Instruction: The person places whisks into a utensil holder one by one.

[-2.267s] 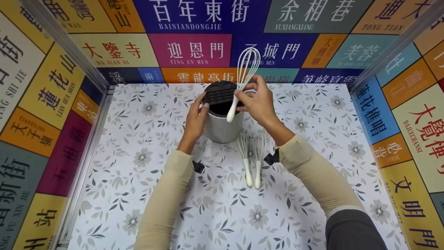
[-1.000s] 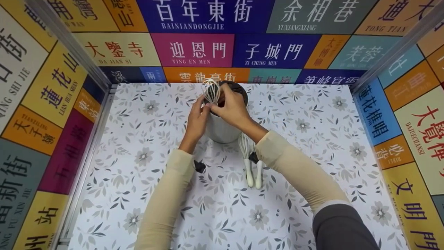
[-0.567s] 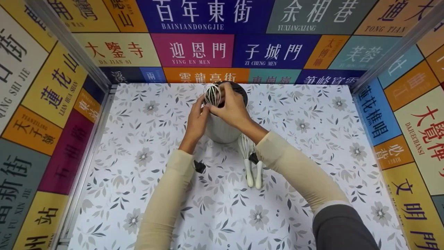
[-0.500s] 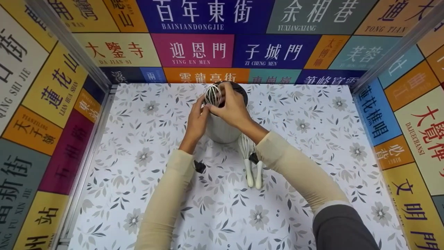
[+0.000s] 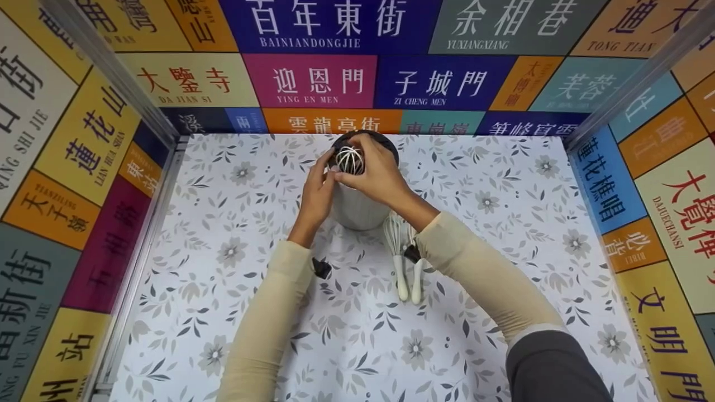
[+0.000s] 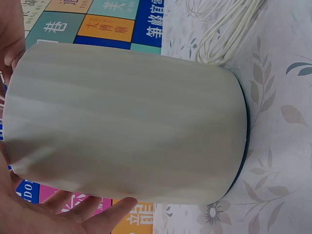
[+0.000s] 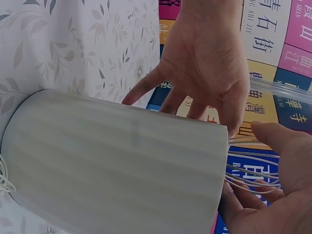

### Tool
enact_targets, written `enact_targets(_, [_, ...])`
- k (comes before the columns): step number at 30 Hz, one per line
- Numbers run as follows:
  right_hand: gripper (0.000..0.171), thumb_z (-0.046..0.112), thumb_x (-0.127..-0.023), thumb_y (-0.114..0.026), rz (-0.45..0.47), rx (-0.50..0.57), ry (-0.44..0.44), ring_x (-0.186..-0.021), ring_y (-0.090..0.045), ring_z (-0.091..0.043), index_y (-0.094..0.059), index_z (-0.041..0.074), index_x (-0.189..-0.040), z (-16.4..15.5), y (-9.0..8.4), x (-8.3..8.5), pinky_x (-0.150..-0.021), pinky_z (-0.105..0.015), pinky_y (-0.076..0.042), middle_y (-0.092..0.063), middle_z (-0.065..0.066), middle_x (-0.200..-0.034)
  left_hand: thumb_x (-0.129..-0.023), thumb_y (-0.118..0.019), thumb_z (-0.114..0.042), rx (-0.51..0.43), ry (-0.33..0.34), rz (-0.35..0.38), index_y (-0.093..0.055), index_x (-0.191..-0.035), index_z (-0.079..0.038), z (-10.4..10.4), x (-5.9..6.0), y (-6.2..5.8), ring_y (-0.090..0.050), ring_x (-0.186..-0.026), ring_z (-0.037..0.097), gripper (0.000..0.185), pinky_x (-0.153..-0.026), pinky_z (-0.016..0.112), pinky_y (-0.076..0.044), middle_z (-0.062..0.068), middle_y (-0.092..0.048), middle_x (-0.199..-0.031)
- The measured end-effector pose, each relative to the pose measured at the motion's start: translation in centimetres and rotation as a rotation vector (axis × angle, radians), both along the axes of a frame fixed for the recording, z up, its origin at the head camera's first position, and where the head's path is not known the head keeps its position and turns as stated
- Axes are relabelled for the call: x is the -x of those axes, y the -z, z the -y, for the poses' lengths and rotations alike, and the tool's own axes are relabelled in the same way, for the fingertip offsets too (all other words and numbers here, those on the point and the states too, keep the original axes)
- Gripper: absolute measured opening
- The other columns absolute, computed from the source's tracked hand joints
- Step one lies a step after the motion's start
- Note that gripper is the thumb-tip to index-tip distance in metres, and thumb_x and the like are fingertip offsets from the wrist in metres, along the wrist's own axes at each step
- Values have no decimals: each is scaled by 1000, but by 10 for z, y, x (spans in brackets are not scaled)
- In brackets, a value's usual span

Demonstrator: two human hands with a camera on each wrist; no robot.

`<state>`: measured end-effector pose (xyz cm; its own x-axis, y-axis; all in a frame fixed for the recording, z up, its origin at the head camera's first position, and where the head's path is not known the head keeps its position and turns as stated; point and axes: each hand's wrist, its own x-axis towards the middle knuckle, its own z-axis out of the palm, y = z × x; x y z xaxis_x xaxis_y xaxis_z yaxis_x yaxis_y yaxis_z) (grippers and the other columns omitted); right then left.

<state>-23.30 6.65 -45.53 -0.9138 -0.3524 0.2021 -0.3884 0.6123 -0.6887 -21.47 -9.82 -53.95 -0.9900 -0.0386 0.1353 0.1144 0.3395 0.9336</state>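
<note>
A whitish utensil holder [image 5: 359, 209] with a dark, ridged top insert [image 5: 385, 143] stands upright at the back of the table. My left hand [image 5: 317, 192] steadies it from the left, thumb at the rim and fingers spread along the side. Over the opening, my right hand [image 5: 382, 174] grips a whisk [image 5: 350, 160] by its wire loops, between thumb and fingers. The loops point up; its handle is out of sight, down inside the holder. In the right wrist view, the whisk wires [image 7: 253, 170] stick out past the rim, between both hands.
Two more whisks, one nearer the left [image 5: 399, 268] and one beside it [image 5: 417, 282], lie in front of the holder, the right one partly under my right wrist. Printed panels [image 5: 318, 81] wall in the flower-patterned tabletop [image 5: 234, 312] at the back and sides.
My right hand has brought the whisk from upright above the right of the rim over the opening and lowered it, leaving just the loop tops showing. My left hand has stayed at the holder.
</note>
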Motion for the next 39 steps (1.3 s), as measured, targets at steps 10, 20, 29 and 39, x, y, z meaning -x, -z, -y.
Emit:
enact_targets(10, [74,48,-80,-86,13,-4,-26,-129,-57,-23,-52,12,-135,-12,-6,-2,-110,-42,-45,-62,-7,-135,-109,-41,-45,7,11,-11,-41,-157,-29,1,-1,1,-43,-144,23,50,-117,45,-40,9,-44,-156])
enact_targets(20, [75,50,-81,-84,42,53,17,-115,-63,-25,-53,9,-136,-38,-20,-6,-103,-39,-50,-64,-13,-128,-109,-43,-40,-26,5,-10,-42,-156,-29,0,-2,-1,-42,-145,19,49,-118,42,-39,8,-45,-156])
enact_targets(29, [73,52,-82,-83,75,144,94,-110,-68,-28,-54,13,-136,-85,-39,-10,-92,-44,-56,-64,-8,-128,-109,-44,-36,-22,-6,-19,-44,-155,-25,-1,0,0,-42,-145,20,48,-117,40,-40,9,-46,-156])
enact_targets(39, [65,53,-86,-77,57,143,198,-104,-71,-25,-56,15,-134,-142,-22,-26,-87,-44,-57,-69,-5,-120,-109,-43,-38,-11,-2,-7,-43,-156,-27,0,0,0,-41,-146,18,49,-119,40,-38,6,-44,-157])
